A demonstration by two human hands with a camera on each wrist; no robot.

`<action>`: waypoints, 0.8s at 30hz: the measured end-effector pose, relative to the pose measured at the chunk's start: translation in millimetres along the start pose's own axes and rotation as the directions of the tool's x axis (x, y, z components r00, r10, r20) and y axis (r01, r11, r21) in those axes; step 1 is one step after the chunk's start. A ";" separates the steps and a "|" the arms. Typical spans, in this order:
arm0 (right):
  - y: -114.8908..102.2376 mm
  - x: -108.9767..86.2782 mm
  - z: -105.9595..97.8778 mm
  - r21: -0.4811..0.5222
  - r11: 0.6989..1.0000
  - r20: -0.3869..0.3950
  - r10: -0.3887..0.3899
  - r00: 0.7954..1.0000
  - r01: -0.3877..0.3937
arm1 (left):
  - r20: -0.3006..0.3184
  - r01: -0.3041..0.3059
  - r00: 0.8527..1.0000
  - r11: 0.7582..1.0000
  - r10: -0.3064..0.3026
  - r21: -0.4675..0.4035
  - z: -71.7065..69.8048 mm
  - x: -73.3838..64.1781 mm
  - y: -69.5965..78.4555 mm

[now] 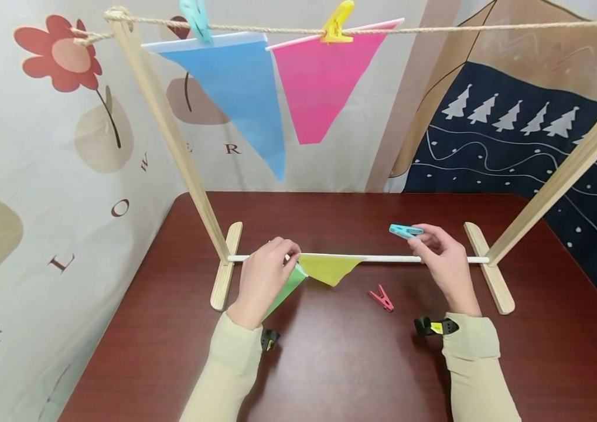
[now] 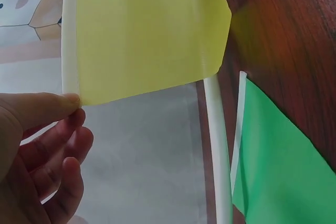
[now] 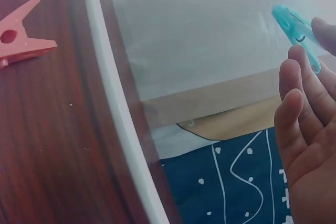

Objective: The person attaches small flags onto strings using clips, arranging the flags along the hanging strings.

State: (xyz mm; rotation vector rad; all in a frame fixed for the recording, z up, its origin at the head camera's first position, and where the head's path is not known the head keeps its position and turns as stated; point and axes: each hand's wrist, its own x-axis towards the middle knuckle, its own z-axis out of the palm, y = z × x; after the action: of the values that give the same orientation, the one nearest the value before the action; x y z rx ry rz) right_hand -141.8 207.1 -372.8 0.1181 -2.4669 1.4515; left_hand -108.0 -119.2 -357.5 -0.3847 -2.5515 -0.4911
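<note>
Between thumb and index finger my left hand (image 1: 266,275) pinches the corner of a yellow pennant (image 2: 142,35) by its white-edged top, lifted off the table. Part of a green pennant (image 2: 278,150) shows on the table beneath that hand. My right hand (image 1: 447,266) pinches a light blue clothespin (image 1: 405,231), held above the white crossbar. On the table between the hands lies a red clothespin (image 1: 381,298). Overhead, a blue pennant (image 1: 235,88) and a pink pennant (image 1: 324,82) hang from a rope (image 1: 435,29), clipped by a light blue clothespin (image 1: 195,19) and a yellow clothespin (image 1: 337,22).
A wooden post (image 1: 171,132) at the left and another post (image 1: 567,173) at the right carry the rope. Their flat feet stand on the dark red table (image 1: 351,363), joined low down by a white crossbar (image 1: 390,258). Printed cloth (image 1: 319,167) hangs behind.
</note>
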 end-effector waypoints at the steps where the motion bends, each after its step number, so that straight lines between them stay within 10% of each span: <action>1: -1.2 0.4 -1.1 -0.008 1.000 -0.004 -0.002 1.000 0.002 | -0.001 -0.003 1.000 1.000 0.003 -0.003 0.0 1.3 0.4; 15: -11.7 8.0 -16.1 -0.041 0.994 0.023 -0.097 0.995 0.098 | -0.022 -0.016 1.000 1.000 0.016 0.000 -5.8 13.4 6.5; 24: -19.4 18.3 -25.7 -0.264 0.944 0.153 -0.163 0.975 0.199 | -0.030 -0.021 0.999 0.999 0.023 0.043 -6.3 18.5 9.2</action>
State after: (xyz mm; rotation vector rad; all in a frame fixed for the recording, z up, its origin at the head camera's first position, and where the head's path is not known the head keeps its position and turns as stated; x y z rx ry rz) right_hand -150.3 221.1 -339.6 0.3822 -2.6537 1.0404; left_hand -117.4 -110.4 -340.2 -0.3864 -2.5211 -0.4302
